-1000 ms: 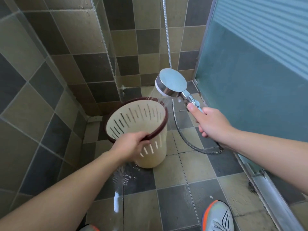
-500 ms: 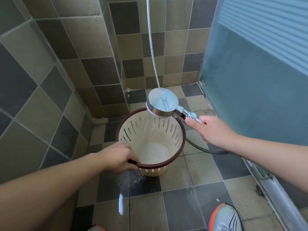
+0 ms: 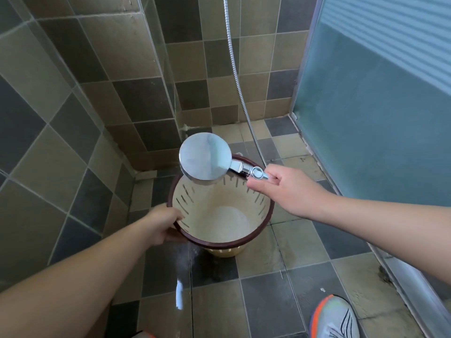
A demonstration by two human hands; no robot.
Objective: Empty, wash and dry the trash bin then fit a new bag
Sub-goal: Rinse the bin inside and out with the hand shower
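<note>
Holding the trash bin (image 3: pixel 220 211) upright on the floor, my left hand (image 3: pixel 164 224) grips its nine o'clock rim, while my right hand (image 3: pixel 280 189) grips the shower head (image 3: pixel 205 159) over its twelve o'clock edge.

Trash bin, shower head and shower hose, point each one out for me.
trash bin (image 3: pixel 220 222): head view, on its pale inner bottom.
shower head (image 3: pixel 205 159): head view, on the middle of its shiny round back.
shower hose (image 3: pixel 238 81): head view, on the metal stretch against the wall tiles.
</note>
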